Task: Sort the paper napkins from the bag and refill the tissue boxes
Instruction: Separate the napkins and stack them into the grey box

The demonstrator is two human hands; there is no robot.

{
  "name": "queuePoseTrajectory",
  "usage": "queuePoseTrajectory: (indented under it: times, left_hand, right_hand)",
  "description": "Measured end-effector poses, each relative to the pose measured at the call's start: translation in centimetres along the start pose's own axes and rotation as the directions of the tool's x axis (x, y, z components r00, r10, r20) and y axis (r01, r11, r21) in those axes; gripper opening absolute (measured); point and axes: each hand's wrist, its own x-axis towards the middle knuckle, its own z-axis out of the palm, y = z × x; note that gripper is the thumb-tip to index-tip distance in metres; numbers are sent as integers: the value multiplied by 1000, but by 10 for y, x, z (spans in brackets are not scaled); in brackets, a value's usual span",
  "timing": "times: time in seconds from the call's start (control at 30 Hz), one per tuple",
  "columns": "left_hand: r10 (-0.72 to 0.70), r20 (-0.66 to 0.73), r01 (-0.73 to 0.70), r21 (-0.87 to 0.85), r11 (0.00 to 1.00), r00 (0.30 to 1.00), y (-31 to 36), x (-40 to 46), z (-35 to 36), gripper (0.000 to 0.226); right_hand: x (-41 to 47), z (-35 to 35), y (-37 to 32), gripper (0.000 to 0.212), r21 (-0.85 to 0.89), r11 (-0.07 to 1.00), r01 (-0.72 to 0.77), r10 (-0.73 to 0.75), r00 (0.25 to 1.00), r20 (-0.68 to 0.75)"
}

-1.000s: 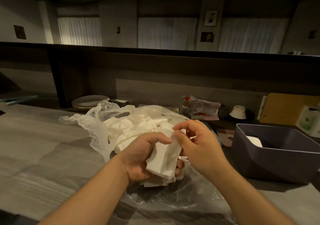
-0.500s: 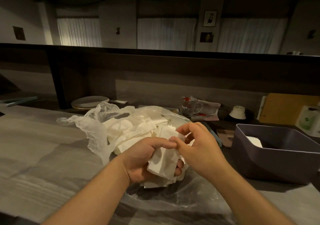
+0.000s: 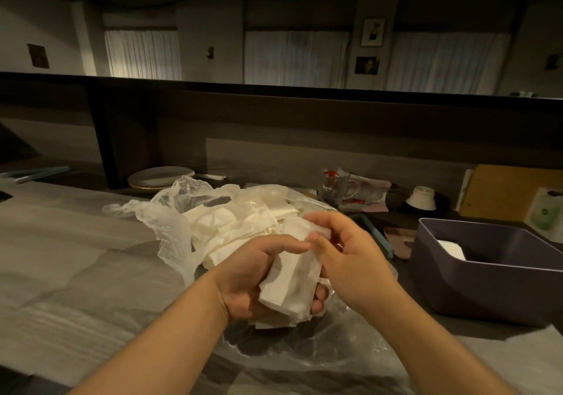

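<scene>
From the head view, we find the work in the lower middle of the frame. Our left hand [image 3: 259, 276] grips a small stack of folded napkins [image 3: 289, 285], fingers curled under it and thumb laid over the top. Our right hand [image 3: 344, 257] pinches the upper edge of the same stack between thumb and forefinger, where the paper blurs a little.

Just behind the hands, toward the middle of the frame, lies the clear plastic bag [image 3: 170, 221], crumpled open on the grey counter [image 3: 61, 257], with more loose napkins [image 3: 231, 227] spilling from its mouth. At the right edge of the frame stands a dark open box [image 3: 487, 291], well apart from the hands; a white sheet [image 3: 451, 248] shows inside it, near the far wall. Farther back we see stacked plates [image 3: 161, 177], a glass mug [image 3: 336, 187] and an upturned white cup [image 3: 422, 198].

We judge this to be the sorting step: squaring up one bundle taken from the bag, with most of the pile still unsorted. The next move likely calls for evening the edges, then carrying the stack rightward over the rim and laying it flat inside without letting the sheets fan out.
</scene>
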Motion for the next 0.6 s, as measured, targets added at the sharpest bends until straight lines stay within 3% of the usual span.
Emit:
queuePoseTrajectory:
  times: [0.23, 0.3, 0.4, 0.5, 0.6]
  left_hand:
    - [-50, 22, 49, 22, 999, 999, 1, 0, -6, 40]
    - [-17, -58, 16, -9, 1000, 998, 0, 2, -3, 39]
    - [90, -244, -146, -221, 964, 966, 4, 3, 0, 48]
    - [183, -362, -320, -366, 874, 914, 8, 4, -7, 56]
    - [194, -471, -406, -405, 819, 861, 9, 6, -11, 54]
  right_hand:
    - [-1, 1, -1, 31, -17, 999, -32, 33, 998, 60]
    - [-1, 2, -4, 32, 67, 997, -26, 23, 999, 44]
    - [5, -1, -4, 31, 152, 988, 2, 13, 995, -101]
    - [6, -2, 3, 21, 44, 998, 49, -40, 984, -172]
    - [-3, 6, 5, 10, -189, 957, 218, -239, 967, -92]
